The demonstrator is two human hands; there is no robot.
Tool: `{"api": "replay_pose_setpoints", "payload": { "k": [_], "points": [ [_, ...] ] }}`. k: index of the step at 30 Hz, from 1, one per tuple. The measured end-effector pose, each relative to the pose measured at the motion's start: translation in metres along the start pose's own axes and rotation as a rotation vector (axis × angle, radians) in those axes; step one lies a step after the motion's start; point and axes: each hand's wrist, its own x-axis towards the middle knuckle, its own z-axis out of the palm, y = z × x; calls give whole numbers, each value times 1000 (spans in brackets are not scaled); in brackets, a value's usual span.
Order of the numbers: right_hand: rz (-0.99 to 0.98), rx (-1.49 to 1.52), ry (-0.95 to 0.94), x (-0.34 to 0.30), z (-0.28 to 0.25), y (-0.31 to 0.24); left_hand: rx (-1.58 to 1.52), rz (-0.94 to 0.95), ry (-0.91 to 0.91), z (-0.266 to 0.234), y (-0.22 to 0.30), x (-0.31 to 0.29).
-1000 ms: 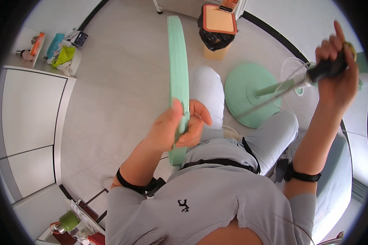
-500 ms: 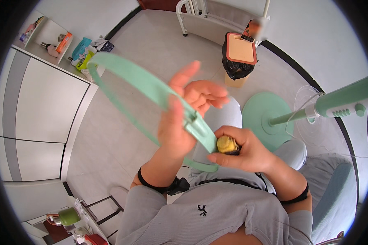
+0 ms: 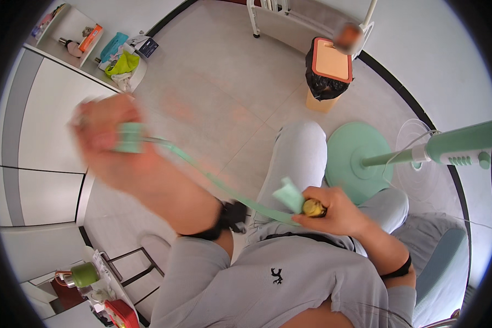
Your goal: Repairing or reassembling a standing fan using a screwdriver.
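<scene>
My left hand (image 3: 112, 128) is raised at the left, smeared by motion, its fingers closed round one end of a thin mint-green plastic ring band (image 3: 224, 187). From there the band curves down toward my lap. Over my thighs my right hand (image 3: 339, 208) is closed round a yellow-and-black tool handle (image 3: 313, 208); any shaft is hidden in the fist. The band's other end stands up blurred beside that handle, against my right fingers. A wide gap separates the two ends of the band.
A mint-green fan stand (image 3: 352, 139) with a round base and slanting pole is at my right, with a clear round cover (image 3: 413, 183) and a white cord by it. Farther off is a lidded bin (image 3: 332, 61). White cabinets (image 3: 60, 120) line the left. A blue-grey chair arm (image 3: 443, 273) is at my right.
The band was a closed loop with its ends together; now they are apart. My left hand has swung left and away with one end. My right hand has moved slightly down and right.
</scene>
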Motion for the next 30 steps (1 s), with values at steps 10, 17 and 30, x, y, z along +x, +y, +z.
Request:
{"api": "replay_pose_setpoints", "payload": {
  "k": [10,17,30],
  "points": [
    [-62,362,97,2,-21,-10,-148,-466,-156,11,-48,-39],
    [-162,274,179,4,-21,-1,-215,-615,-256,13,-61,-49],
    [-470,-43,288,14,-29,1,-147,-503,-448,19,-49,-46]
  ]
}}
